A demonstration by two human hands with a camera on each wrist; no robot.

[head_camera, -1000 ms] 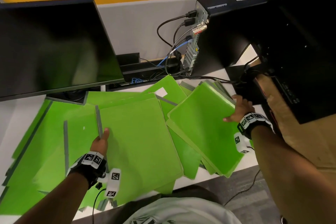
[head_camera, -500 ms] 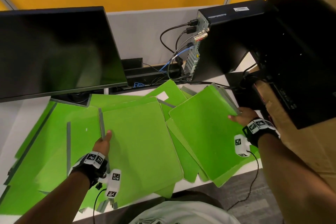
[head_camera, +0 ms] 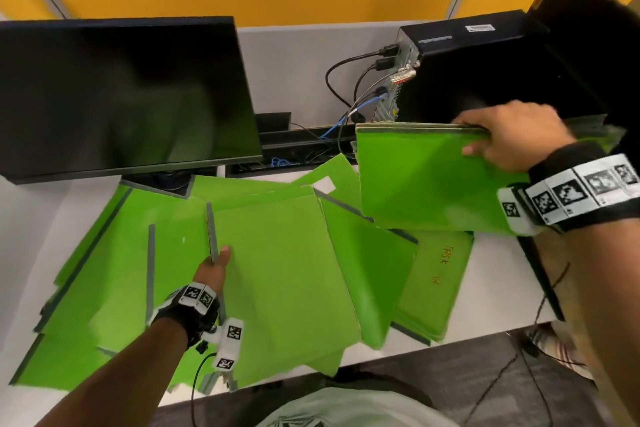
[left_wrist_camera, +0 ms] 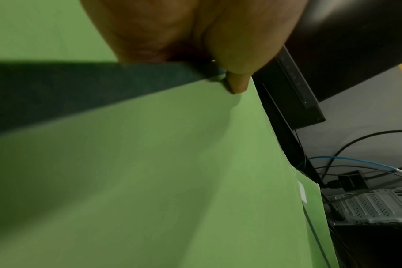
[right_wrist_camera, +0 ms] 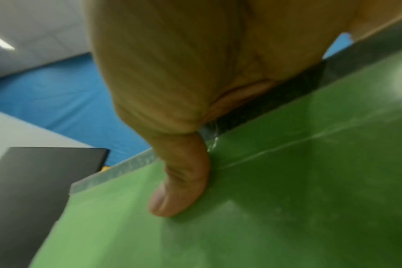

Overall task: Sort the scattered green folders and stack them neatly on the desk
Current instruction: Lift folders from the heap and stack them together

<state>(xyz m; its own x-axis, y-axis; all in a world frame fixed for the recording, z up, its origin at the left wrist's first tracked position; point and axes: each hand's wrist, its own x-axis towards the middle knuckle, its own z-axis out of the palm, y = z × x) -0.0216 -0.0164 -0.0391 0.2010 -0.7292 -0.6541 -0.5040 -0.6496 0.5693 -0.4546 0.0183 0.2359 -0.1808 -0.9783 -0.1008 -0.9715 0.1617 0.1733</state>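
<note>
Several green folders with grey spines lie scattered across the white desk [head_camera: 20,204]. My right hand [head_camera: 498,140] grips a bundle of green folders [head_camera: 426,180] by its grey spine edge, lifted off the desk at the right; its thumb [right_wrist_camera: 179,183] presses the green cover [right_wrist_camera: 264,217]. My left hand [head_camera: 216,262] pinches the grey spine edge of the middle folder [head_camera: 277,270], thumb [left_wrist_camera: 238,83] on its cover [left_wrist_camera: 149,172]. A folder with red writing [head_camera: 440,274] lies under the lifted bundle.
A black monitor [head_camera: 117,94] stands at the back left, its foot on some folders. A black computer tower [head_camera: 485,73] with cables [head_camera: 346,80] is at the back right. The desk's front edge runs just before my body.
My right hand has lifted its bundle of folders up off the desk and tilted it, uncovering the folder with red writing. My left hand has stayed on the middle folder's spine.
</note>
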